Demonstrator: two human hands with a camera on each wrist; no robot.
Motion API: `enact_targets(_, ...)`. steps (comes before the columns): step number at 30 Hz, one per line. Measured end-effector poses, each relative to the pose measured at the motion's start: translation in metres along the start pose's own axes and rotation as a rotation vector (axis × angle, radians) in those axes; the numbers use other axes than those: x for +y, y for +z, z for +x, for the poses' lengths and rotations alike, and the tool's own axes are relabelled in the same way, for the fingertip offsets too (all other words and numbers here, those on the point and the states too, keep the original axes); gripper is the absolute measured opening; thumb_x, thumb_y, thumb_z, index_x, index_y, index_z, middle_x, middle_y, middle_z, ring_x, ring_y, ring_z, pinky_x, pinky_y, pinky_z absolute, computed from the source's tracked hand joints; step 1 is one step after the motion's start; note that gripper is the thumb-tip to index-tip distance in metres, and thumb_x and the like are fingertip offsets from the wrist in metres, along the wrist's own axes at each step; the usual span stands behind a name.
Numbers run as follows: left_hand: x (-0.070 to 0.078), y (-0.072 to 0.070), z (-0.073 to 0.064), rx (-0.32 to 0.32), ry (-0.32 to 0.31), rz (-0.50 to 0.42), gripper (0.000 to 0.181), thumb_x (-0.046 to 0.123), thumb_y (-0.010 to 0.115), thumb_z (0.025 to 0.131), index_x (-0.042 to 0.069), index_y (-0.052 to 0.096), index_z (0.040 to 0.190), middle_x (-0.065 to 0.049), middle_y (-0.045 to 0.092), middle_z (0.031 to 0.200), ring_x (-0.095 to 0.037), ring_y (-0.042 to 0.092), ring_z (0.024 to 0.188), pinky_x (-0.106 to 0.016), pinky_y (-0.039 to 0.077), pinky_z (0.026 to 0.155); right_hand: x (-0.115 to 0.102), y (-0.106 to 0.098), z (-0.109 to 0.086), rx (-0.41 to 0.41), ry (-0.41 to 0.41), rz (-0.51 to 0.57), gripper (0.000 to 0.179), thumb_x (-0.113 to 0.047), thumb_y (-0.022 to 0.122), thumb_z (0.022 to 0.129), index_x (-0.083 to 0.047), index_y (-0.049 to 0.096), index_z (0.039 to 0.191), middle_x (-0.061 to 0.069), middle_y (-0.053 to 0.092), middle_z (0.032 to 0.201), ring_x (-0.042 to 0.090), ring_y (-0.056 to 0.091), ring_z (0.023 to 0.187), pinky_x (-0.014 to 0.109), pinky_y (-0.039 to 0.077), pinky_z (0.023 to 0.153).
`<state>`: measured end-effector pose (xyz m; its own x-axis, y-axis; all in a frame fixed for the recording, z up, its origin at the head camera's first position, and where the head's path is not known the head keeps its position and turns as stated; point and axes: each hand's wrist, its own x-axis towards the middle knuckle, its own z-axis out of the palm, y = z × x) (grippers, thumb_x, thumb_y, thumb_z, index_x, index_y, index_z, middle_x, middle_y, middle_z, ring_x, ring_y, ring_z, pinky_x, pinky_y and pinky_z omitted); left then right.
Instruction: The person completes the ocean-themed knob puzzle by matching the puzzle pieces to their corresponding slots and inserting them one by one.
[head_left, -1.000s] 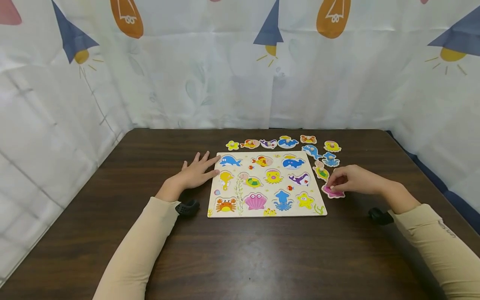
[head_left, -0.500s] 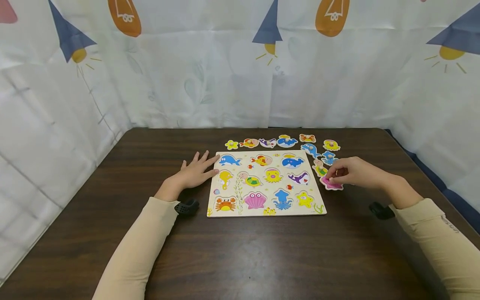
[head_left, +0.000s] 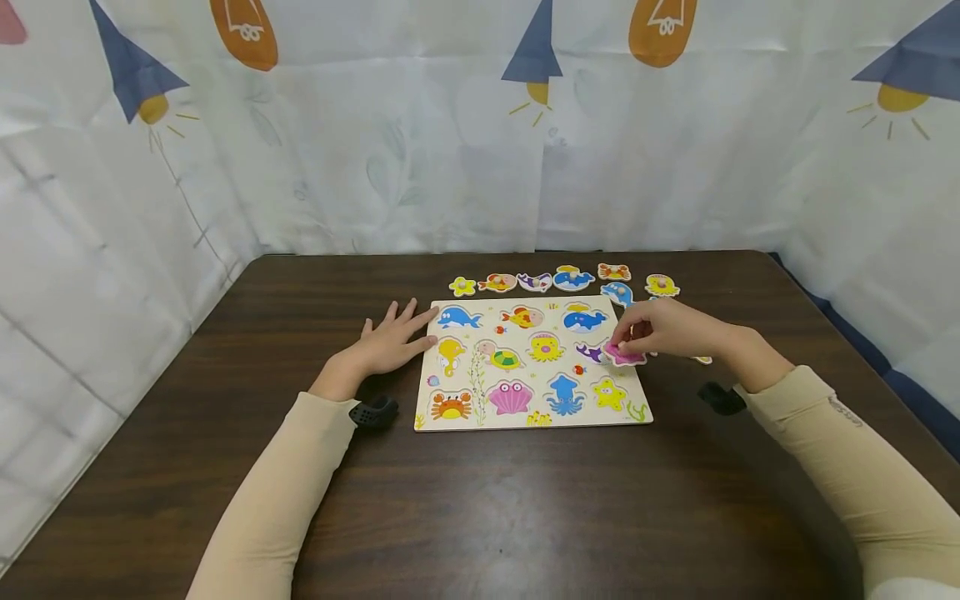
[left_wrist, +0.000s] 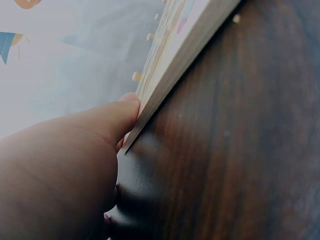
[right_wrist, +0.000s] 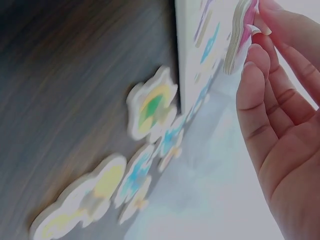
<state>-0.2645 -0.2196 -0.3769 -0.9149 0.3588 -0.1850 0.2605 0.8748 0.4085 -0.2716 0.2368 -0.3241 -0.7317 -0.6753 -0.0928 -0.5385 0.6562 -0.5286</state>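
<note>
My right hand (head_left: 667,327) pinches a pink shell puzzle piece (head_left: 624,355) over the right side of the wooden sea-animal puzzle board (head_left: 491,310). In the right wrist view, thumb and fingertips hold the shell piece (right_wrist: 239,37) by its knob, its flat side tilted. The piece overlaps the purple whale picture in the head view. My left hand (head_left: 386,343) lies with fingers spread at the board's left edge, thumb and a fingertip touching it. In the left wrist view, the thumb presses against the board's edge (left_wrist: 170,75).
Behind the board lie star (head_left: 462,287), fish (head_left: 498,283), whale (head_left: 573,278) and crab (head_left: 614,272) pieces, among others. An octopus piece (head_left: 662,286) lies at the back right. The right wrist view shows a turtle piece (right_wrist: 152,107) beside the board. Patterned curtains (head_left: 450,167) surround the dark table (head_left: 487,517).
My right hand has lifted the pink shell piece off the table and carried it left, over the board's right edge. The left hand stays put.
</note>
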Motion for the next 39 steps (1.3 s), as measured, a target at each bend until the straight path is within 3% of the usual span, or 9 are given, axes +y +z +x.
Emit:
enact_targets(11,0.0,0.0,0.001,0.005,0.0,0.0,0.071,0.05,0.043,0.109,0.022,0.015,0.167,-0.02,-0.002,0.17,-0.047,-0.01,0.153,-0.076,-0.006,0.112,-0.022,0.01,0.026,-0.04,-0.046,0.013,0.011,-0.013,0.078,0.093,-0.013,0.079,0.104,-0.004,0.065,0.089,0.019,0.056,0.08,0.029,0.051,0.069)
enact_targets(16,0.0,0.001,0.001,0.008,-0.002,0.011,0.071,0.051,0.043,0.108,0.022,0.015,0.167,-0.021,-0.001,0.17,-0.047,-0.01,0.153,-0.076,-0.005,0.112,-0.031,0.017,0.037,-0.032,-0.089,0.015,0.009,-0.014,0.078,0.094,-0.012,0.079,0.102,-0.004,0.064,0.088,0.017,0.057,0.076,0.028,0.052,0.066)
enact_targets(20,-0.001,0.002,0.0,0.008,-0.003,0.011,0.071,0.051,0.043,0.108,0.022,0.015,0.167,-0.02,-0.001,0.17,-0.047,-0.01,0.153,-0.076,-0.006,0.112,-0.039,0.024,0.044,-0.026,-0.081,0.023,0.009,-0.015,0.078,0.094,-0.013,0.079,0.102,-0.004,0.064,0.085,0.017,0.057,0.074,0.028,0.051,0.062)
enact_targets(32,-0.001,0.001,0.0,0.015,0.003,0.003,0.071,0.051,0.043,0.108,0.022,0.016,0.167,-0.02,-0.001,0.17,-0.047,-0.01,0.153,-0.076,-0.006,0.111,-0.067,0.042,0.06,0.013,-0.117,0.012,0.007,-0.012,0.079,0.092,-0.011,0.08,0.099,-0.005,0.066,0.087,0.015,0.057,0.076,0.028,0.051,0.067)
enact_targets(39,-0.001,0.0,0.0,0.007,-0.004,-0.002,0.071,0.052,0.043,0.108,0.023,0.016,0.167,-0.019,-0.002,0.17,-0.046,-0.01,0.153,-0.076,-0.007,0.111,-0.084,0.056,0.065,-0.044,-0.087,0.026,0.005,-0.015,0.078,0.093,-0.014,0.08,0.098,-0.006,0.065,0.084,0.013,0.056,0.074,0.027,0.049,0.065)
